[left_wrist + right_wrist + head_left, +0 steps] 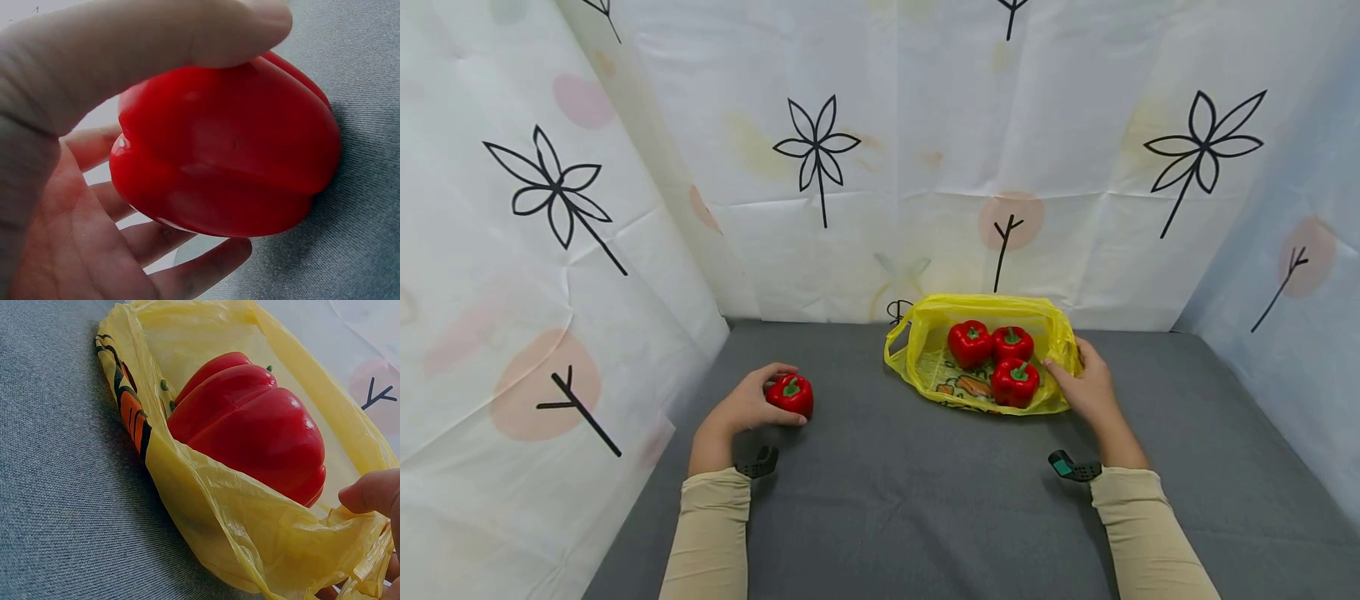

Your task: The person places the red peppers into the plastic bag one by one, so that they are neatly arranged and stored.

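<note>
At the left of the table, my left hand grips a red bell pepper, its thumb on one side and fingers round the other. The left wrist view shows that pepper close up, at the grey cloth. A yellow plastic bag lies with its mouth spread, right of centre. Inside it sit three red bell peppers. My right hand pinches the bag's right edge between thumb and fingers. In the right wrist view the bag bunches under the thumb, while some fingers are hidden.
A grey cloth covers the table. White sheets printed with flowers and twigs hang behind and at both sides. Dark wrist devices sit at both sleeves. Between the left hand and the bag lies a stretch of grey cloth.
</note>
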A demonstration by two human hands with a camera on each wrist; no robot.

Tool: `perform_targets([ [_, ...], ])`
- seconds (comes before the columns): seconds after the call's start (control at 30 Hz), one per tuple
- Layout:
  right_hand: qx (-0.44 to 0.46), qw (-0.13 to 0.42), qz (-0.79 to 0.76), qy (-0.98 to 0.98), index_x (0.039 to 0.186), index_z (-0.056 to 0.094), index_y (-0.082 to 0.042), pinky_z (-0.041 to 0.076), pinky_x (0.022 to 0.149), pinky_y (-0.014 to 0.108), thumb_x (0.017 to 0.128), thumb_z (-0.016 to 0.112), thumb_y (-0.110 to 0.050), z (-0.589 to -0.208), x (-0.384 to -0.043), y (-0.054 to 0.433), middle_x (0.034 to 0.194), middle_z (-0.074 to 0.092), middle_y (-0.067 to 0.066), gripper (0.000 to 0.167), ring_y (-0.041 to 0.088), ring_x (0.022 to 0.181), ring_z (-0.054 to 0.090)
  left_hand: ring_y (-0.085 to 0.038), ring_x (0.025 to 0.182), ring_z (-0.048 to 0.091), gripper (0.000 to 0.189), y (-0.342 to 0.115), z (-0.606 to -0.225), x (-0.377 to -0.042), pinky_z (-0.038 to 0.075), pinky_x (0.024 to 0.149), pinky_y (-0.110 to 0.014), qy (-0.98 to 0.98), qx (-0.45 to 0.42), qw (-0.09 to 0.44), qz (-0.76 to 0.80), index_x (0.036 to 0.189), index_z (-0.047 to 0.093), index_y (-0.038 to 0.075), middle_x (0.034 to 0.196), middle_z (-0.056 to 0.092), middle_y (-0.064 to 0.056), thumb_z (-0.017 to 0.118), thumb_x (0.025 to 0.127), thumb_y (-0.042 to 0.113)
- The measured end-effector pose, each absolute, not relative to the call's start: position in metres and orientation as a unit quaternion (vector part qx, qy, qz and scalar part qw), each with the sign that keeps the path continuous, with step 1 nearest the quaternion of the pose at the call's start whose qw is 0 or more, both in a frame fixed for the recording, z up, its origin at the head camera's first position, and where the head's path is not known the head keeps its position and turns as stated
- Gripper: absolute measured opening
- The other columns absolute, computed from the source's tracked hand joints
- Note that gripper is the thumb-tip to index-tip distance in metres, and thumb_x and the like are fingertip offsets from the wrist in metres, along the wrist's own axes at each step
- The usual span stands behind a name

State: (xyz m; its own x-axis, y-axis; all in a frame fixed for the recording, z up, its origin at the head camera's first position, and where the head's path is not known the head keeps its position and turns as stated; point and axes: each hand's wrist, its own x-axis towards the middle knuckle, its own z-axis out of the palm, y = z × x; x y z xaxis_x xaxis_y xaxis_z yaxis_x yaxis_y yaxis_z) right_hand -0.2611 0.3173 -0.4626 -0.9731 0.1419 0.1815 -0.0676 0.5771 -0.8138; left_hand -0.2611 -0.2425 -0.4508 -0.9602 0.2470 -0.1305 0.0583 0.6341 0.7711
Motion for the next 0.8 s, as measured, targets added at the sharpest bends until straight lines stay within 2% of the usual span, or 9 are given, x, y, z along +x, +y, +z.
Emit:
perform_targets([
  [0.8,-0.023,0.117,0.453,-0.883,0.159,0.037,0.004,0.040,0.074,0.005,0.107,0.064,-0.030,-0.463,-0.262,0.318,0.149,0.052,0.032,0.069,0.046,0.122,0.059,-0.042,0.131,0.057,0.085,-0.226,-0.446,-0.260,0.060,0.099,-0.052,0.894,0.114,0.094,0.423,0.153,0.052,0.007,0.145,0.058,-0.021,0.093,0.082,0.027],
])
